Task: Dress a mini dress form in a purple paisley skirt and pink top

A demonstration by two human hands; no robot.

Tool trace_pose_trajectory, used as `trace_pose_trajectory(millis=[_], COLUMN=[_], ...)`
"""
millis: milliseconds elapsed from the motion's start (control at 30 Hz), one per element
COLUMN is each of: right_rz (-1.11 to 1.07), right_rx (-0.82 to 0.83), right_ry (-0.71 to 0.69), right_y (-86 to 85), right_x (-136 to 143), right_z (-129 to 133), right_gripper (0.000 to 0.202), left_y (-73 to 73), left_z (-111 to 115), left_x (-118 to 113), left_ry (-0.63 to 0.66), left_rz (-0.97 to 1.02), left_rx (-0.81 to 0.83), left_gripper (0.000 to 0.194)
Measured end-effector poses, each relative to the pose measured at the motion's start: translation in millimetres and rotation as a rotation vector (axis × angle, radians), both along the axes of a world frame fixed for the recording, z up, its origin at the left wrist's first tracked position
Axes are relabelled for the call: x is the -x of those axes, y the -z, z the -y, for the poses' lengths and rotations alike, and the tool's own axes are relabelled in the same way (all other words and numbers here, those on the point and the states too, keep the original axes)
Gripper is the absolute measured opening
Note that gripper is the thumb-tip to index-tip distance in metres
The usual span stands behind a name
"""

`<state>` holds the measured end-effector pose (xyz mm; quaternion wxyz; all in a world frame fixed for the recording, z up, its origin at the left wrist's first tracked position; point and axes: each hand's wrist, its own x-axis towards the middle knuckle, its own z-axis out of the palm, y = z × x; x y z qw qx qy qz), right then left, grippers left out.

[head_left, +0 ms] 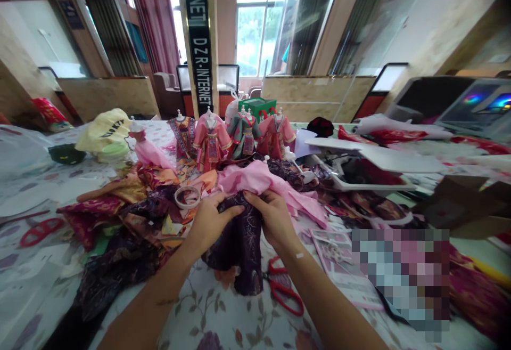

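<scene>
A dark purple patterned cloth [249,249] hangs between my two hands above the floral tablecloth. My left hand [213,219] pinches its upper left edge with thumb and fingers. At the upper right edge, my right hand [273,214] grips the same cloth, thumb on top. The cloth's lower end falls toward the table, beside red-handled scissors [285,291] that lie partly behind my right forearm. Just beyond my hands is a pink cloth [255,177], and a roll of tape [187,197] rests on fabric to the left of them.
Small dressed mannequins [211,139] stand behind the fabric heap. Another pair of red scissors [42,232] lies at the left. To the right are a white tray [371,185], a brown box [463,206] and a pink-edged packet [345,270]. A green box [257,106] stands at the back.
</scene>
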<state>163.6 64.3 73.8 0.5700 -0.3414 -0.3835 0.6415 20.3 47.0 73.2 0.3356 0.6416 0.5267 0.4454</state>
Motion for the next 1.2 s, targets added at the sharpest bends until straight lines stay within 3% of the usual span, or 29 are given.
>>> trace_pose_trajectory(millis=[200,400,500,667,800,933,1033,1200], right_rz=[-0.02,0.007,0.033,0.069,0.071,0.032,0.017,0.034], right_rx=[-0.014,-0.027,-0.063,-0.094,-0.096,-0.067,-0.044,-0.057], right_ry=[-0.031,-0.005,-0.006,-0.014,-0.054,-0.07,-0.06,-0.033], right_y=[-2.1,-2.2,1.1,4.2,-1.0,-6.2,-6.0,-2.7], right_x=[-1,0,1,2,-1,-4,-5,-2], right_z=[2,2,2,3,5,6,4,3], right_gripper=[0.026,0.025,0.024,0.024,0.023,0.022,0.023,0.025], left_y=[0.5,-1.2,-3.7,1.0,7.6,5.0,0.3,1.0], left_z=[2,-1,0,1,0,-1,-1,-2], left_x=[-4,2,1,-4,-6,-5,-1,2], left_ry=[-0.001,0.074,0.025,-0.043,-0.018,0.068,0.107,0.05], left_rz=[0.138,0.141,0.131,0.21,0.423,0.534,0.437,0.199], left_rx=[-0.057,0.004,-0.021,-0.083,-0.019,0.124,0.118,-0.026], left_gripper=[0.018,0.023,0.032,0.017,0.018,0.022,0.025,0.025])
